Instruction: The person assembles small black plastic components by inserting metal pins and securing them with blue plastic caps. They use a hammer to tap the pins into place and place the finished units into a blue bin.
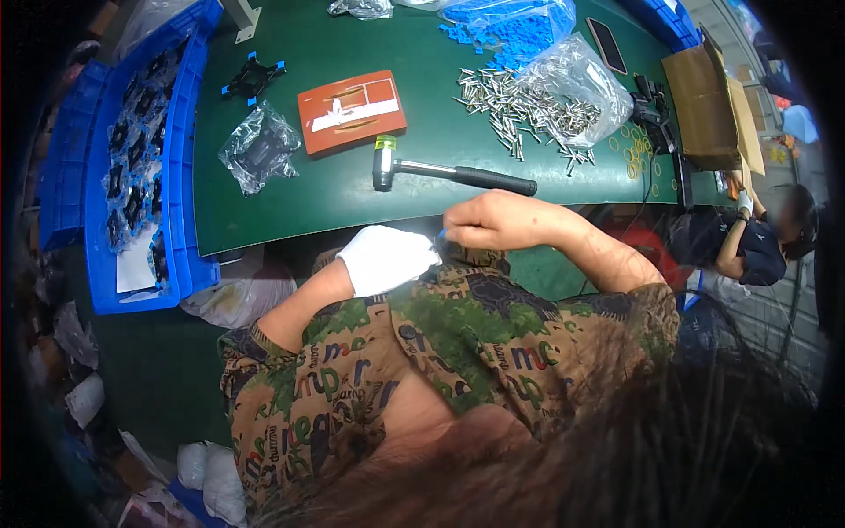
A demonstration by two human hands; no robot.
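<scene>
My left hand, in a white glove, is closed at the table's front edge, over my lap. Its fingers curl around something I cannot make out. Close beside it, my bare right hand pinches a small blue piece, of which only a sliver shows at the fingertips. On the green table ahead lies a hammer with a black grip and a yellow-and-black head. Behind it stands a red-brown box with slots and torn white paper. A black bracket with blue corner pieces lies farther back.
A bagged black part lies left of the box. Blue trays line the left side. Loose metal pins, a heap of blue pieces, yellow rings, a phone and a cardboard box sit rightward. A co-worker is at far right.
</scene>
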